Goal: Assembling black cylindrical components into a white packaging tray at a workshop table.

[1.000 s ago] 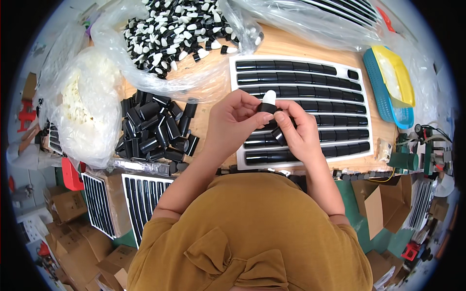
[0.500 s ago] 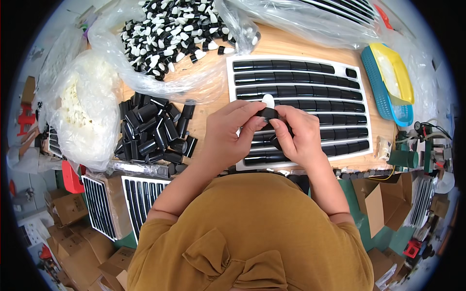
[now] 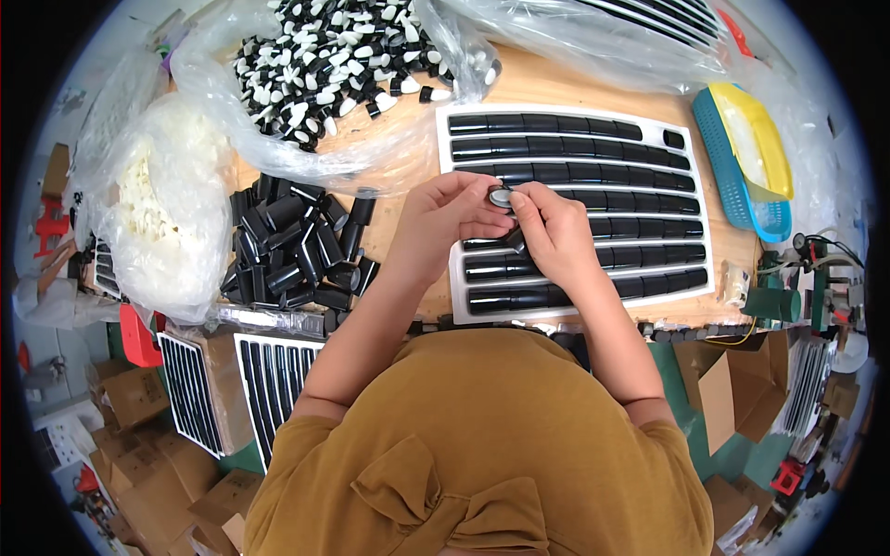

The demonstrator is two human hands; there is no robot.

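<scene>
Over the white tray (image 3: 447,157), my two hands meet at a small black cap piece (image 3: 502,196) with a pale grey round end turned up. My left hand (image 3: 443,221) is closed, its fingertips at the piece's left side. From the right, the thumb and fingers of my right hand (image 3: 559,230) pinch the same piece. A short black tube (image 3: 515,240) shows just below, partly covered by my right hand; whether I grip it I cannot tell. Rows of glossy black tubes (image 3: 565,148) fill the tray's slots, with a gap near the far right corner.
Loose black tubes (image 3: 292,243) are heaped left of the tray. Behind them lies a pile of black caps with white tips (image 3: 324,69) on clear plastic. A bag of cream-coloured pieces (image 3: 148,199) stands far left. At the right sit a blue basket (image 3: 718,153) and a yellow tray (image 3: 777,139).
The piece between my hands has been tipped over: its white oval tip stood up before, and a grey round end shows now. Both hands have shifted slightly.
</scene>
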